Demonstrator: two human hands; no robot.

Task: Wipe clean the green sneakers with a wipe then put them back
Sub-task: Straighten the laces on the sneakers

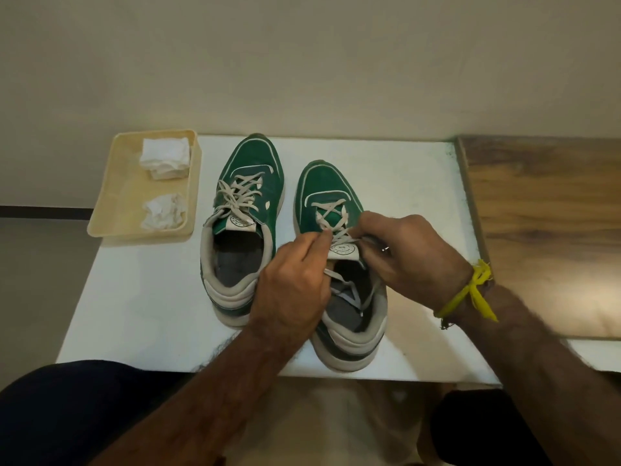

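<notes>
Two green sneakers with grey collars stand side by side on a white table (141, 297), toes pointing away from me. The left sneaker (248, 196) stands untouched with its laces loose. Over the right sneaker (327, 193), my left hand (292, 287) pinches a lace beside the tongue, and my right hand (408, 250) pinches the laces on the other side. Loose lace ends hang into the shoe opening. A folded white wipe (164, 158) and a crumpled wipe (163, 211) lie in a cream tray (116, 196) at the table's far left.
A wooden surface (544, 210) adjoins the table on the right. A plain wall stands behind the table. My dark-clothed knees show at the bottom edge. A yellow thread is tied round my right wrist (470, 294).
</notes>
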